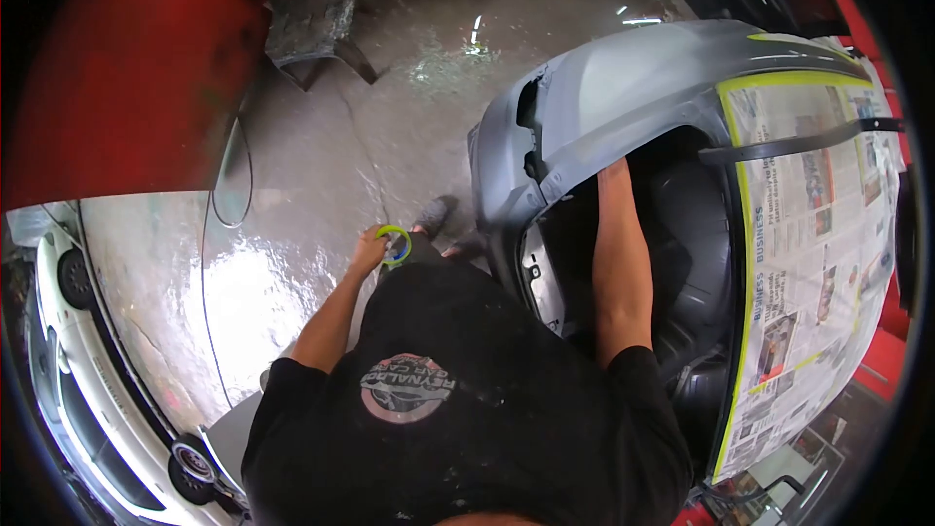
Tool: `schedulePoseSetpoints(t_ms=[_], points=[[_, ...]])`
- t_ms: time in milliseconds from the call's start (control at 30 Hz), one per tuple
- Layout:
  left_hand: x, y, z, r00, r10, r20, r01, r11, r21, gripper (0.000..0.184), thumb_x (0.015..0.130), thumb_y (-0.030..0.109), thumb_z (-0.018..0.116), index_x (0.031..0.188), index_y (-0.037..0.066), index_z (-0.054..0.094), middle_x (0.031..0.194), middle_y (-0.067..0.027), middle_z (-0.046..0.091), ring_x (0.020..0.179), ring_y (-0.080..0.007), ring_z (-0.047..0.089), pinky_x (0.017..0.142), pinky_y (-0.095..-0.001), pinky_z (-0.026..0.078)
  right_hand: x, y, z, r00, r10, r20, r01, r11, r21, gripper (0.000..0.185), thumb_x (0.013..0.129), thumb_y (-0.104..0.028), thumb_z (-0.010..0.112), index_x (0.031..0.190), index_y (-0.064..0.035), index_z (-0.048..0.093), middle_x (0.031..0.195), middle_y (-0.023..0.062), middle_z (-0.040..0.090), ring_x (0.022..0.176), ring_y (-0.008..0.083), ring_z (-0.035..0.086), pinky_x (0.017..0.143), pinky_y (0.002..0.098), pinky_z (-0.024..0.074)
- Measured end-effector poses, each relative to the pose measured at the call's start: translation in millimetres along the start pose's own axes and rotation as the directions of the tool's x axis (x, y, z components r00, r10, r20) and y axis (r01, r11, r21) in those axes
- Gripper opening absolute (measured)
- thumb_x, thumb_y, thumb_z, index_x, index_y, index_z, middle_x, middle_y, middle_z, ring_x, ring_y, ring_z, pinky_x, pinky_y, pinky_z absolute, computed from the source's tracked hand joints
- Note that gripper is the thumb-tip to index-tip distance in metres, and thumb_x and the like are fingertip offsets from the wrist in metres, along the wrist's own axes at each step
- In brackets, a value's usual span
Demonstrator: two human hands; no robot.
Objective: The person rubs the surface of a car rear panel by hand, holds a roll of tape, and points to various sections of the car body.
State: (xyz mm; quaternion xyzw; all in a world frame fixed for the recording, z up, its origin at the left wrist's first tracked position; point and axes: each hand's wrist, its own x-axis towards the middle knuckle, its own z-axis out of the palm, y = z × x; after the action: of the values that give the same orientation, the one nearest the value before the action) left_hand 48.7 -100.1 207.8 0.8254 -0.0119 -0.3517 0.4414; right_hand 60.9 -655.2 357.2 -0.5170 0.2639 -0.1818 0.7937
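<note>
My left hand is closed on a roll of yellow-green tape, low beside my leg. My right forearm reaches into the dark opening of a grey car body. The hand at its end is hidden behind the upper edge of that opening, so its fingers do not show. Newspaper sheets edged with yellow-green tape cover the panel to the right of the opening. Inside the opening, a black curved lining lies to the right of my forearm.
A black bar crosses the newspaper. A worn chair stands at the upper left, below which a thin cable runs along the wet floor. A white car is at the far left, and a large red panel hangs above it.
</note>
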Motion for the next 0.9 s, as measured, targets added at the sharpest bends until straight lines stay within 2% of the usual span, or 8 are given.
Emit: schedulePoseSetpoints(t_ms=[167,267,367,467,567,667,767,900], points=[[11,0,5,0.989,0.148,-0.016,-0.146,0.986,0.08,0.03,0.09,0.016,0.061,0.115,0.001,0.066,0.102,-0.0235,0.069,0.091,-0.036,0.068,0.083,-0.0419,0.052,-1,3,0,1.0,-0.003,0.014,0.003,1.0,-0.008,0.045,0.103,-0.032,0.055,0.137,-0.0017,0.053,0.125,0.01,0.063,0.112,0.0235,0.062,0.091,0.0398,0.0549],[-2,29,0,0.999,0.033,0.017,-0.033,0.998,0.048,0.031,0.09,0.018,0.061,0.115,0.001,0.066,0.107,-0.0244,0.068,0.1,-0.0402,0.066,0.09,-0.043,0.051,5,2,1,1.0,-0.009,0.018,0.009,1.0,-0.008,0.045,0.103,-0.031,0.055,0.137,-0.0016,0.053,0.124,0.01,0.063,0.112,0.0234,0.062,0.091,0.0397,0.0549],[2,6,5,0.995,0.098,-0.029,-0.096,0.994,0.057,0.03,0.09,0.016,0.061,0.114,0.0,0.066,0.106,-0.0226,0.069,0.097,-0.0367,0.067,0.085,-0.0416,0.052,9,0,1,1.0,-0.013,0.029,0.013,1.0,-0.015,0.045,0.103,-0.031,0.055,0.137,-0.0015,0.053,0.124,0.01,0.063,0.111,0.0233,0.062,0.091,0.0396,0.055],[-12,15,6,0.998,0.039,-0.057,-0.044,0.995,-0.086,0.03,0.09,0.015,0.06,0.115,-0.001,0.066,0.1,-0.0198,0.07,0.092,-0.0314,0.069,0.079,-0.0398,0.054,10,1,-1,0.999,-0.012,0.04,0.013,1.0,-0.024,0.045,0.103,-0.031,0.056,0.137,-0.0014,0.053,0.124,0.01,0.064,0.111,0.0232,0.063,0.09,0.0395,0.055],[-13,16,2,0.997,-0.073,0.03,0.074,0.996,-0.039,0.032,0.093,0.013,0.06,0.121,0.0,0.065,0.106,-0.0138,0.071,0.088,-0.0226,0.07,0.076,-0.0352,0.057,6,4,-5,0.999,-0.012,0.05,0.014,0.999,-0.035,0.045,0.103,-0.031,0.056,0.137,-0.0013,0.053,0.123,0.01,0.064,0.111,0.0231,0.063,0.09,0.0394,0.0551],[-9,15,4,0.997,-0.061,0.042,0.062,0.998,-0.011,0.031,0.093,0.012,0.059,0.119,-0.002,0.065,0.108,-0.0142,0.071,0.092,-0.0234,0.07,0.078,-0.0353,0.058,-1,9,-10,0.998,-0.011,0.065,0.014,0.999,-0.05,0.045,0.103,-0.03,0.056,0.137,-0.0012,0.053,0.123,0.01,0.064,0.11,0.023,0.063,0.09,0.0392,0.0551],[4,4,16,0.998,0.056,0.001,-0.055,0.998,-0.035,0.03,0.092,0.016,0.06,0.117,0.0,0.067,0.094,-0.0155,0.071,0.078,-0.0218,0.069,0.072,-0.0358,0.054,-8,16,-14,0.996,-0.011,0.089,0.017,0.998,-0.066,0.045,0.103,-0.03,0.056,0.137,-0.0011,0.053,0.123,0.01,0.064,0.11,0.0229,0.063,0.09,0.0391,0.0551],[-3,53,22,0.996,0.012,0.093,0.009,0.976,-0.216,0.033,0.093,0.018,0.06,0.121,0.001,0.066,0.104,-0.0137,0.072,0.085,-0.022,0.071,0.076,-0.0345,0.055,-15,32,-24,0.992,-0.021,0.126,0.032,0.996,-0.086,0.045,0.103,-0.03,0.056,0.137,-0.001,0.053,0.122,0.0099,0.064,0.11,0.0228,0.063,0.09,0.039,0.0552]])
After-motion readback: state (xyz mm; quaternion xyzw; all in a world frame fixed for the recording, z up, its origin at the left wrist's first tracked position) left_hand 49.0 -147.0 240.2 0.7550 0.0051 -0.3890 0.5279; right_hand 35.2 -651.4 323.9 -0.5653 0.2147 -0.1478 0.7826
